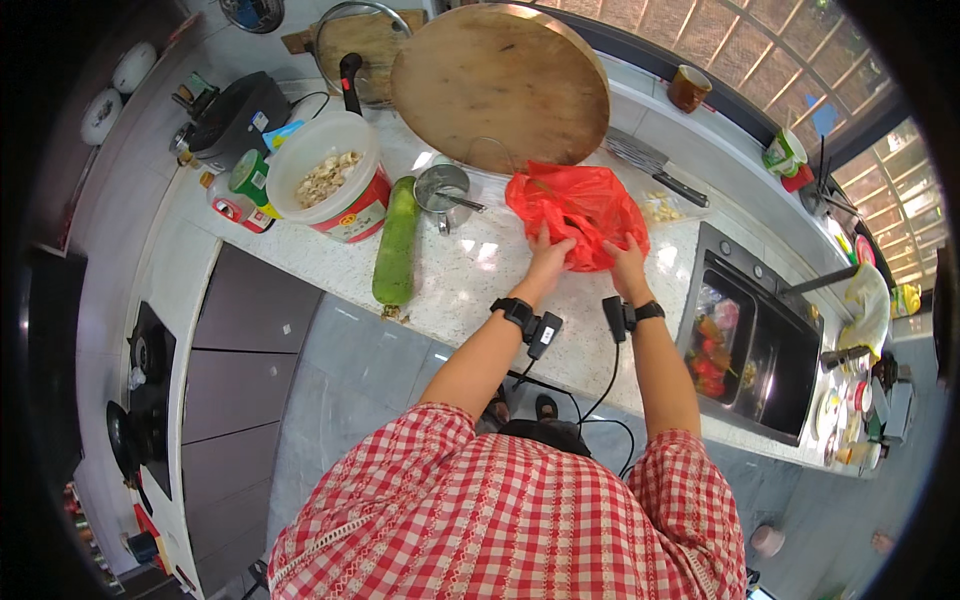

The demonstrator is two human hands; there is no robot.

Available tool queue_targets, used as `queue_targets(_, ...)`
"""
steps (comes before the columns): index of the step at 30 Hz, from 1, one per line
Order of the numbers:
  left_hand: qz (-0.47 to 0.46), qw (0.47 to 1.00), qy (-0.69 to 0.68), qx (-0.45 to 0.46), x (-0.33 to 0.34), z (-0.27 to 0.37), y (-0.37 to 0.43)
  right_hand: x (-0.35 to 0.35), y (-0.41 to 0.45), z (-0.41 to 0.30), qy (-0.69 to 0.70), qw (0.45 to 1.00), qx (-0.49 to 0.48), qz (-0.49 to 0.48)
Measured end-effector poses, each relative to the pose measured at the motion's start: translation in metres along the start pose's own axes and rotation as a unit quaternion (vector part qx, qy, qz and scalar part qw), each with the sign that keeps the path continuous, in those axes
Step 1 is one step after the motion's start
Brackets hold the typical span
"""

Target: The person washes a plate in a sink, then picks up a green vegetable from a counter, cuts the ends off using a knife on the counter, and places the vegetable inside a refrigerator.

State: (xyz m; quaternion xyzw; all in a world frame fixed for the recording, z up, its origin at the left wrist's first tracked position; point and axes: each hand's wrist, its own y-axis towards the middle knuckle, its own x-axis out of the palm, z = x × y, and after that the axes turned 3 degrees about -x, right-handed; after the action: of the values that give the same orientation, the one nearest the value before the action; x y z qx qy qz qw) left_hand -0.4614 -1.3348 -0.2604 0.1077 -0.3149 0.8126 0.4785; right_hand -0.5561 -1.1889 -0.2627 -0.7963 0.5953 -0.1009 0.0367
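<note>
A red plastic bag (589, 202) rests on the speckled white countertop (480, 285), its mouth partly spread and something dark inside that I cannot make out. My left hand (550, 259) grips the bag's near left edge, and my right hand (627, 259) holds its near right edge. To the left stands a metal cup (442, 187) with a utensil in it. Beside the cup lies a long green gourd (396, 247). A large round wooden chopping board (500, 86) leans behind the bag.
A white tub (326, 176) of pale pieces stands left of the gourd. Back right lie a black-handled knife (680, 189) and a clear bag of pale pieces (662, 208). At the right is a dark sink (780, 360) with red and green peppers (709, 360). A brown cup (688, 88) sits on the windowsill.
</note>
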Motion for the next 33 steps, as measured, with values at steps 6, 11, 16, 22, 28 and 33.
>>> queue_targets(6, -0.027, 1.000, -0.011, 0.005, 0.013, -0.001, 0.009, -0.016, -0.004, -0.022, 0.043, 0.996, 0.043, -0.060)
queue_targets(11, -0.015, 1.000, 0.007, -0.009, 0.010, 0.005, -0.005, -0.029, -0.011, -0.040, -0.118, 0.991, 0.040, -0.051)
queue_targets(16, -0.017, 1.000, 0.019, 0.005, -0.006, 0.016, -0.035, -0.059, 0.004, -0.058, -0.304, 0.952, -0.003, -0.023)
queue_targets(22, 0.084, 0.994, 0.058, 0.043, -0.064, 0.031, -0.074, -0.110, 0.027, -0.095, -0.407, 0.910, -0.075, -0.028)
queue_targets(28, 0.406, 0.753, 0.454, 0.248, -0.164, 0.072, -0.110, -0.126, 0.034, -0.114, -0.316, 0.948, -0.033, -0.028)
queue_targets(33, 0.487, 0.601, 0.621, 0.127, -0.207, 0.092, -0.112, -0.126, 0.024, -0.123, -0.307, 0.951, -0.018, -0.017)
